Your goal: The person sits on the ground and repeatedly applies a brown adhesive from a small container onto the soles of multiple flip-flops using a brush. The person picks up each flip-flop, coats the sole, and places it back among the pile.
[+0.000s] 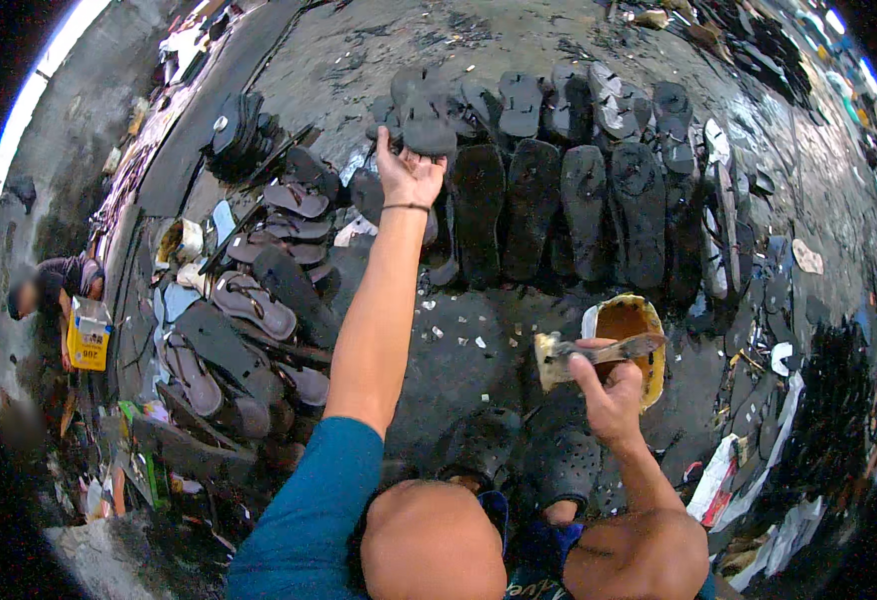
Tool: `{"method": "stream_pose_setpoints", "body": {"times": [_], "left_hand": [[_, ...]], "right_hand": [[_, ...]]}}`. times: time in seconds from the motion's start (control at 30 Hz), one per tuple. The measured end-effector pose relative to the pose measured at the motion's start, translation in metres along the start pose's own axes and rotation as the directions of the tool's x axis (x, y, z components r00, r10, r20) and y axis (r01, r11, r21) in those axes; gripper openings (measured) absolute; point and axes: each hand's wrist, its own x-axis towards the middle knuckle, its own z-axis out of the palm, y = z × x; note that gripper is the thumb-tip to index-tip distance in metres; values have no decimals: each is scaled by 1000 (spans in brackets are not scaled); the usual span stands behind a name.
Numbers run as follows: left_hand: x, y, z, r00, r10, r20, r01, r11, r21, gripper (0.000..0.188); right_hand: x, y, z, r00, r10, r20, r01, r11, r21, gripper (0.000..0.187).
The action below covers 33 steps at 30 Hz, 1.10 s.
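Note:
Stretched far forward, my left hand (411, 180) grips the near end of a dark sole (427, 134) at the left end of a row of footwear. Its fingers curl under the sole; the sole's far part overlaps other dark pieces. My right hand (614, 395) is closed round the handle of a wide brush (557, 364), whose pale, clumped bristles point left. Just behind the brush stands a cut-open yellowish container (652, 388) with brown stuff inside. Dark flat soles (534, 205) lie side by side ahead of me, with strapped sandals (521, 105) beyond them.
Finished-looking flip-flops (251, 305) and loose soles pile up at the left, near a small crusted pot (181, 242). My clogs (564, 465) rest on the dark, scrap-strewn floor. Another person (79, 275) is at the far left beside a yellow container (90, 335).

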Motion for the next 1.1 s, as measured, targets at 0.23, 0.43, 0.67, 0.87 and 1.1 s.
{"method": "stream_pose_setpoints", "body": {"times": [0.23,0.43,0.67,0.87,1.1], "left_hand": [[-93,11,-177,832,404,380,-378,-87,921,69],[-125,116,-217,741,567,361,322,-771,550,97],[-203,110,-176,761,538,364,-162,-385,909,62],[-270,6,-245,973,-221,-64,150,401,904,44],[-303,-31,-221,933,39,359,-330,-312,891,31]], "right_hand": [[4,37,-90,946,-187,-263,12,834,-551,25],[13,88,-103,889,-385,-247,49,618,-785,26],[-24,38,-124,978,-42,-204,-148,553,-820,27],[-50,37,-121,983,144,-111,-160,402,-902,28],[-63,8,-129,891,453,31,-259,563,-785,34]]}}
